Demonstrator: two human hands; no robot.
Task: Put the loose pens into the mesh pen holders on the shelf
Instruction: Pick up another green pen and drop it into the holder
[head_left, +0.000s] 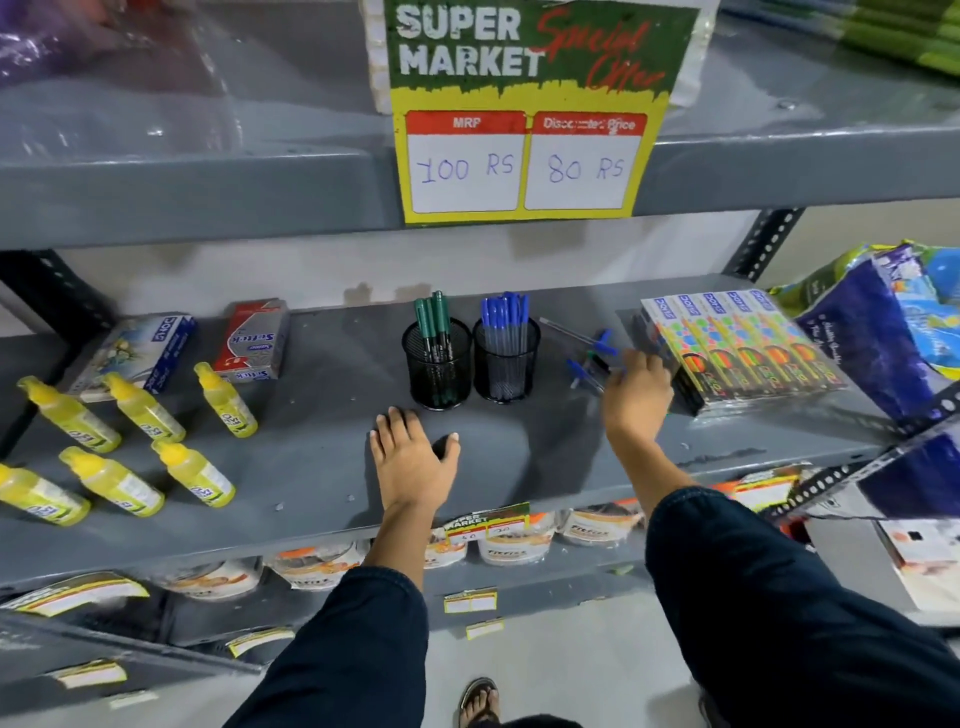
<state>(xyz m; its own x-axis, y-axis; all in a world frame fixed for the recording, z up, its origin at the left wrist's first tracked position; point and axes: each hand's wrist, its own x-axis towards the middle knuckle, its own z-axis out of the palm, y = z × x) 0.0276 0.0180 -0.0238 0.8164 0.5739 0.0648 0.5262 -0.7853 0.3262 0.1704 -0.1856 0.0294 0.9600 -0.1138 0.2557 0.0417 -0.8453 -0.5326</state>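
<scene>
Head view, nearest first: two dark sleeves are stretched forward over the grey shelf (311, 499). The left hand (413, 457) is laid flat, palm down, fingers spread and nothing in it, just in front of the left mesh holder (438, 364); it seems to be planted there as a brace, or kept ready to steady the cups. The right hand (636, 395) is reached further in and to the right, fingers curled down over the loose pens (592, 361). Whether a pen is already pinched cannot be told: the fingertips are blurred and the pens run under them.

The loose pens, clear barrels with blue caps and at least one darker one among them, are seen scattered on the shelf between the right mesh holder (506, 364) and the stack of Doms colour-pencil boxes (743, 348), so they are not yet sorted.

Further back, green-capped pens are stood upright in the left holder and blue-capped pens in the right one; sorting by colour is suggested. The blue holder is the nearer target for the reaching hand, just beside the pile.

Off to the left, yellow glue bottles (140, 410) are lined up well apart from the work, and a price sign (524, 166) is hung from the shelf above.
</scene>
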